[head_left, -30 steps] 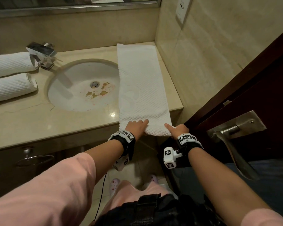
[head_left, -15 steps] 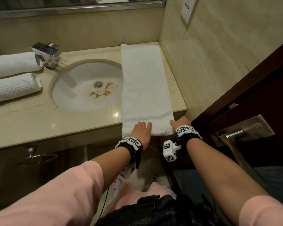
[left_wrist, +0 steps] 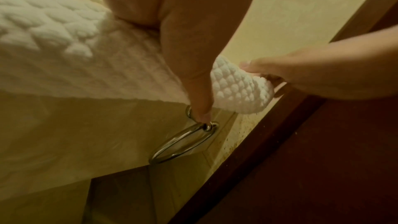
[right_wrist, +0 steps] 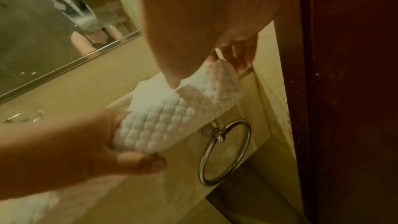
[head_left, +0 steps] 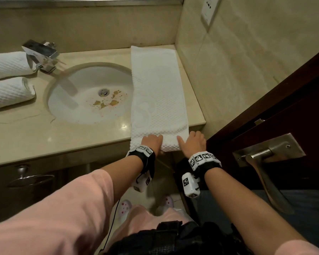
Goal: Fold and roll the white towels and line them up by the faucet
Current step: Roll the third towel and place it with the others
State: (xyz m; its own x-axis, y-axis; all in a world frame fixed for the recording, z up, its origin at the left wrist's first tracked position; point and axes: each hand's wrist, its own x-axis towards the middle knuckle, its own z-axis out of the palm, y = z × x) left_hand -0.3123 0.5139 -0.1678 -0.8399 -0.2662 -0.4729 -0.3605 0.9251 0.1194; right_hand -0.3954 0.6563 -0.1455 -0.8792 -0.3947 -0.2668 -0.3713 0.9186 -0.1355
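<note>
Both hands are working the near end of the folded towel (head_left: 157, 100), which I'm keeping laid lengthwise on the counter (head_left: 22, 137) to the right of the sink (head_left: 77, 100), near end hanging just over the front edge. Left hand (head_left: 152, 142) is curling over the overhanging end, thumb underneath, pinching the fabric. Right hand (head_left: 193, 142) is doing the same at the right corner: the wrist views are showing fingers on top and thumb below, with the end already bulging into a small curl.

Judging this as the start of the roll. Gripping at the overhang is giving my thumbs room under the fabric, and one hand per side should be keeping the first turn square. Long axis is pointing away from me, so the roll has a clear run toward the wall.

Two rolled towels (head_left: 7, 78) are already lying side by side left of the faucet (head_left: 41, 56), the farther one touching or nearly touching its base.

Sink basin is holding only brownish stains or debris near the drain (head_left: 103, 92); can't tell which. No water visible.
</note>
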